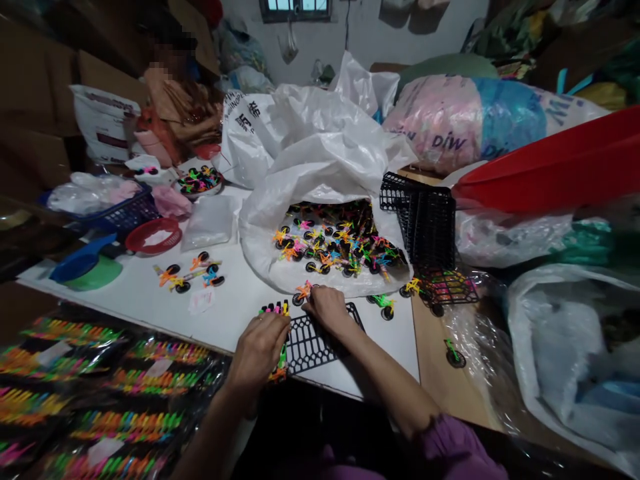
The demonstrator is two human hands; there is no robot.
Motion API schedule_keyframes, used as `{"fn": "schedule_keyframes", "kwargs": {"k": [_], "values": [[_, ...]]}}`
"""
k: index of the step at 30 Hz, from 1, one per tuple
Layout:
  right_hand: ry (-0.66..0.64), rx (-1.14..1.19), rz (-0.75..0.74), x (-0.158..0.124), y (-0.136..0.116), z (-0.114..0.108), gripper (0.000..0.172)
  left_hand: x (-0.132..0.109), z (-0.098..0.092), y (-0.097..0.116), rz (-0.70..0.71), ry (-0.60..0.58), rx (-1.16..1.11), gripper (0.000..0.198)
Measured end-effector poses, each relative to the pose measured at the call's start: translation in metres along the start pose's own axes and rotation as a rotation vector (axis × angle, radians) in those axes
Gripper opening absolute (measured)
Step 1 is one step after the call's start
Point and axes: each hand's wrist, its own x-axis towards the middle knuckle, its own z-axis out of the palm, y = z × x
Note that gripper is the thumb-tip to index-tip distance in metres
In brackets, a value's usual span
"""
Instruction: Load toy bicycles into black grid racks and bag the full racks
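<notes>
A black plastic grid tray [313, 343] lies at the table's front edge. Toy bicycles [279, 363] in bright colours stand in a row at its left end. My left hand [261, 347] is closed over that row, its fingertips partly hidden among them. My right hand [327, 310] reaches across the tray's far side, fingers closed on an orange toy bicycle [303, 293] with black wheels. Just beyond it, a large white sack [320, 170] lies with its mouth towards me, full of loose toy bicycles [340, 243].
Black grid trays [425, 217] are stacked right of the sack. Loose toy bicycles [190, 275] lie to the left, near a red basket [153, 236]. Packed rows of toys [125, 420] fill the lower left. Another person [183, 113] sits at the back left.
</notes>
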Motion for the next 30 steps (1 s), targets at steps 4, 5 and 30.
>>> {"fn": "schedule_keyframes", "kwargs": {"k": [4, 5, 30], "values": [[0.019, 0.06, 0.109, 0.006, -0.008, 0.003, 0.024, 0.0, -0.003, 0.001, 0.007, -0.01, -0.007, 0.017], [0.038, 0.104, 0.132, 0.004, -0.006, 0.002, 0.025, 0.0, -0.004, 0.0, 0.01, -0.01, -0.003, 0.017], [0.212, 0.699, -0.191, -0.067, -0.037, 0.066, 0.014, -0.028, -0.016, 0.027, -0.012, 0.027, 0.047, 0.018]]}}
